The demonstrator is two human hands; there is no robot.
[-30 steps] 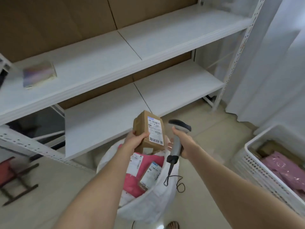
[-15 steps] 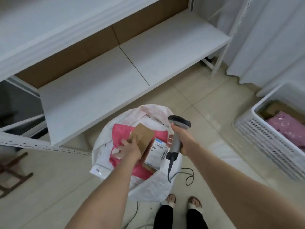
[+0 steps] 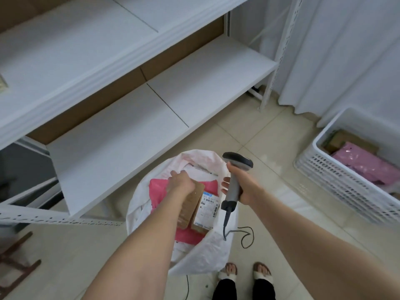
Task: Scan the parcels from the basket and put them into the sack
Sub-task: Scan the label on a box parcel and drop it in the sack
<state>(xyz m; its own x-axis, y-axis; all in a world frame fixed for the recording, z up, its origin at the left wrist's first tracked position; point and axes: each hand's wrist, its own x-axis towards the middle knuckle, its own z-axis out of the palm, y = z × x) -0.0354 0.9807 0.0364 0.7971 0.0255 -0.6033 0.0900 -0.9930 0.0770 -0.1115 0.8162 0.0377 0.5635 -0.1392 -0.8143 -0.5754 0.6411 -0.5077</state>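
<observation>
Brown parcel (image 3: 192, 204) now down inside the sack (image 3: 194, 154)

A second ago the left hand (image 3: 181, 182) held it up beside the scanner (image 3: 238, 162); now it lies on pink mailers (image 3: 160, 187), with the left fingers curled over its far end. The right hand (image 3: 245, 188) grips the scanner, just right of the sack. The basket (image 3: 346, 180), far right, still holds parcels, so probably one of those comes next.

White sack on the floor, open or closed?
Open: the white sack gapes, showing a pink plastic mailer and a brown cardboard box inside.
</observation>
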